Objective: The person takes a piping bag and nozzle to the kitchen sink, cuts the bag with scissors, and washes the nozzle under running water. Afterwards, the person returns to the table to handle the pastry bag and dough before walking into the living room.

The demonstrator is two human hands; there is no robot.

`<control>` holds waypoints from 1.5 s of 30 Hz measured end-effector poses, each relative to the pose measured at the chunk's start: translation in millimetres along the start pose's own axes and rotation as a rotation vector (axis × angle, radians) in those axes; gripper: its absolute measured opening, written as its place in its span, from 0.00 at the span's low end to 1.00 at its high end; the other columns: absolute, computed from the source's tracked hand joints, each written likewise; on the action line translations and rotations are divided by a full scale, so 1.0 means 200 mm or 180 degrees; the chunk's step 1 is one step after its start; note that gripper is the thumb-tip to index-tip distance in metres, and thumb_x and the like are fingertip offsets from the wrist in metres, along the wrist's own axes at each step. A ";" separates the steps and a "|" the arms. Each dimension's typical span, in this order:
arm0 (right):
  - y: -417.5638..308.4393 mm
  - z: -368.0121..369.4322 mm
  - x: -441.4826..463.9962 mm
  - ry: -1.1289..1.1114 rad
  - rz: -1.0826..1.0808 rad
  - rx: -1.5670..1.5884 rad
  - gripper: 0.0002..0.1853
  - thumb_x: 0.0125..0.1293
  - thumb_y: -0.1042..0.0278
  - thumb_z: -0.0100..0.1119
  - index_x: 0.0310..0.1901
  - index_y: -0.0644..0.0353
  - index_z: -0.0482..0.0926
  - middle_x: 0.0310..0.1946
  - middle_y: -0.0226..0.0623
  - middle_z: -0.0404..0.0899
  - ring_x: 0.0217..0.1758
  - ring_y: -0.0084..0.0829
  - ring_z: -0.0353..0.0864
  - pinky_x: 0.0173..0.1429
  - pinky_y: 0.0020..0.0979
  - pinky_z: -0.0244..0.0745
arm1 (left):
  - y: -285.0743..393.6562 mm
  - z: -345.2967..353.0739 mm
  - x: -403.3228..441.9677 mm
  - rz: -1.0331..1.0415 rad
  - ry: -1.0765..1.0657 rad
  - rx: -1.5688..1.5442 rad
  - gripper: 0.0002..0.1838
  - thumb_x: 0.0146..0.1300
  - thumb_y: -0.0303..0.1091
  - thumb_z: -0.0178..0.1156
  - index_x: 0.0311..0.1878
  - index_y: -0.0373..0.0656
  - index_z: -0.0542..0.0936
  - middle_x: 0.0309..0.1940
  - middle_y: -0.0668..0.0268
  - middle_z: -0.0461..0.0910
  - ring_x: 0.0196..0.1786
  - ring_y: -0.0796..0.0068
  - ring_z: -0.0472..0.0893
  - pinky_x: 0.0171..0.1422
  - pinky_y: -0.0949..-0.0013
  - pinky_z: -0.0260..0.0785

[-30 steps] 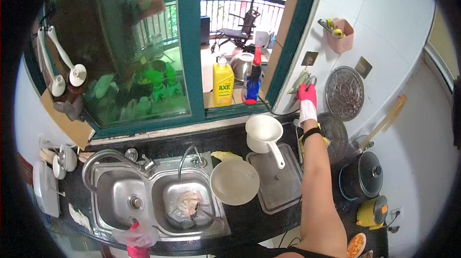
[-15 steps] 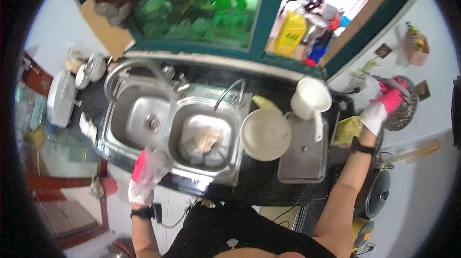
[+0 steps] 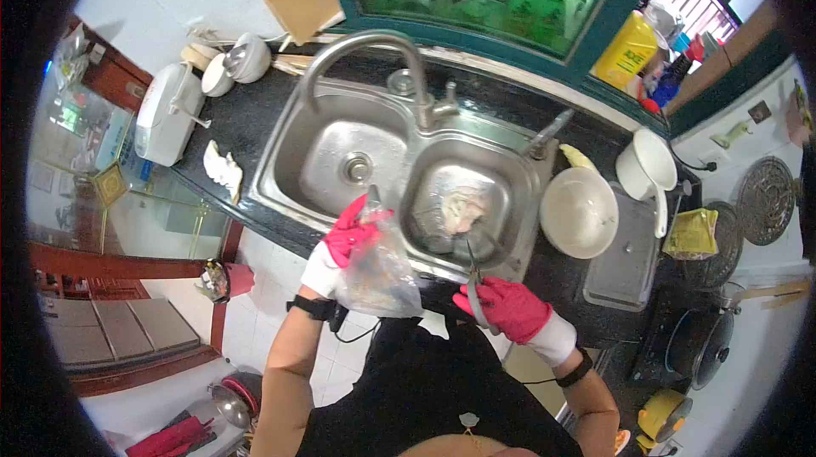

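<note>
While the left hand (image 3: 350, 240) stays by the front edge of the sinks, its pink-gloved fingers are curled tight around the top of a clear bag (image 3: 382, 283), which now spreads out wider than before. Next, a pale lump (image 3: 463, 206) lies in the right sink (image 3: 431, 170), same as before. Then come the scissors (image 3: 473, 274), with their tips pointing at that sink. The right hand (image 3: 512, 309) has its fingers bent around their handles, and it is no longer over by the wall. A white bowl (image 3: 580, 212) sits just past the sink.
</note>
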State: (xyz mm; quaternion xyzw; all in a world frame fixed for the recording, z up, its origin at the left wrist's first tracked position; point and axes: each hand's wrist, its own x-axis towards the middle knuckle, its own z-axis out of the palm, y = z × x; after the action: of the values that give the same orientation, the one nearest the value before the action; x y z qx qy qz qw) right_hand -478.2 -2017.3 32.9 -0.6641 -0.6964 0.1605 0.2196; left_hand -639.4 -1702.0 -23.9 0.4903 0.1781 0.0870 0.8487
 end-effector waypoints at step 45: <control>0.05 0.35 0.24 0.0066 0.2438 0.5999 0.26 0.65 0.61 0.57 0.62 0.57 0.63 0.47 0.33 0.76 0.37 0.17 0.74 0.39 0.19 0.72 | 0.26 0.04 0.01 -0.0129 -0.0904 0.0198 0.39 0.55 0.20 0.57 0.71 0.45 0.56 0.68 0.64 0.60 0.66 0.74 0.64 0.65 0.69 0.60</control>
State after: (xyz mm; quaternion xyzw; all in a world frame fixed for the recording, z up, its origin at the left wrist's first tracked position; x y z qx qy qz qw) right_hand -507.0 -1965.1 -26.5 -0.4005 -0.0251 0.6977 0.5934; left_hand -633.7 -1681.2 24.6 0.5201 0.0687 -0.0059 0.8513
